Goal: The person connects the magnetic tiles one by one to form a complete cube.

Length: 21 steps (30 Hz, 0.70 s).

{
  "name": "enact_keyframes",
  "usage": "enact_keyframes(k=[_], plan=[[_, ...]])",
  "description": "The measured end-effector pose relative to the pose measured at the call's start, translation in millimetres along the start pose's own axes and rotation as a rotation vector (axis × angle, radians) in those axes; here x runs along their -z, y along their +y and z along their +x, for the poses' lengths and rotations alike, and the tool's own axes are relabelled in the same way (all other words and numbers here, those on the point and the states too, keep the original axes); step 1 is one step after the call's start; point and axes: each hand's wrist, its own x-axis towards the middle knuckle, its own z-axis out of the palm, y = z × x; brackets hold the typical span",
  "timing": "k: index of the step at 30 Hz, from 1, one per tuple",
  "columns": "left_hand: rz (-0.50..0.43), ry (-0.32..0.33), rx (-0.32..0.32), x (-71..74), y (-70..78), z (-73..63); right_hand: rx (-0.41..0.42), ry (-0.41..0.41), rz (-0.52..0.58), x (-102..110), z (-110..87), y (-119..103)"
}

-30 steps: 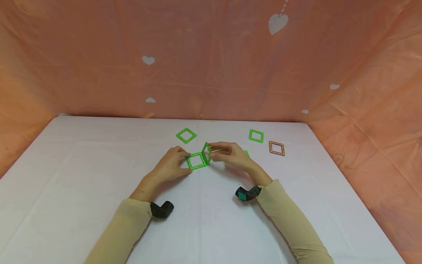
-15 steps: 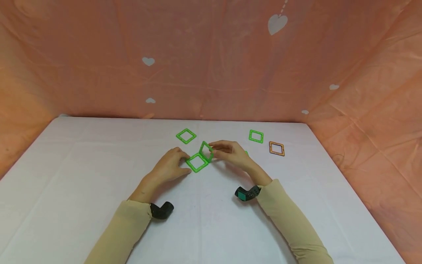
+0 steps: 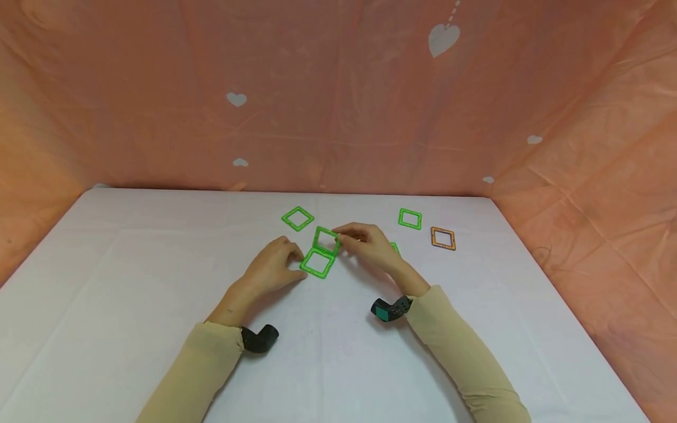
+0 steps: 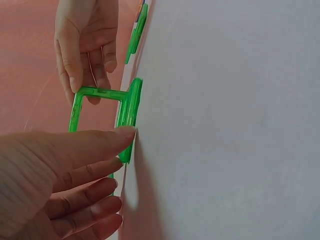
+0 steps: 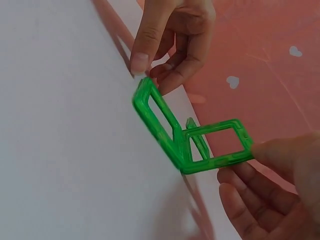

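Observation:
Two green square magnetic tile frames meet along one edge between the hands. The lower tile [image 3: 313, 273] is at table level, and the raised tile [image 3: 326, 230] stands up from its far edge. My right hand [image 3: 371, 245] pinches the raised tile's outer side between thumb and fingers, as the right wrist view also shows. My left hand [image 3: 271, 265] has its thumb and index finger bent around the lower tile's left corner, with the fingertips right at its edge. In the left wrist view the left thumb [image 4: 102, 146] overlaps the lower tile [image 4: 131, 105].
Behind the joined pair lies a green square tile [image 3: 298, 218]. Toward the back right are another green tile [image 3: 410, 219] and an orange one [image 3: 443, 238]. A further green piece [image 3: 395, 247] is mostly hidden by the right hand. Pink cloth [image 3: 338, 106] hangs behind the white table.
The joined tiles have turned, so the raised tile has swung from the right side to the far side and now shows its open square. The left hand has barely moved.

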Motion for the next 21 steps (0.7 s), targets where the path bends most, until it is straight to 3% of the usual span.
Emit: enact_keyframes(k=[8,21], plan=[[-0.014,0.019,-0.015,0.2,-2.2,0.1,-0.030,0.010,-0.010,-7,8.8,1],[-0.023,-0.024,0.045,3.5,-1.0,1.4,-0.058,0.009,0.057,-17,15.2,0]])
